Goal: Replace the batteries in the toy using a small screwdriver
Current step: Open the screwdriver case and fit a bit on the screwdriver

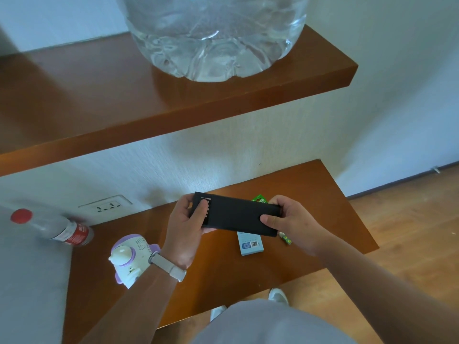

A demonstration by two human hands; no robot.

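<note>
Holding a black screwdriver case level over the lower wooden shelf, gripped it at both ends: wrapped the left hand round the 9 o'clock end with thumb curled across the row of bits, clamped the right hand on the 3 o'clock end with thumb flat on top and fingers curled underneath. Found the purple-and-white toy lying on the shelf at 8 o'clock from the case, partly behind the left wrist. Spotted a green pack peeking out at 1 o'clock and a blue box at 6 o'clock, both on the shelf beneath the case
</note>
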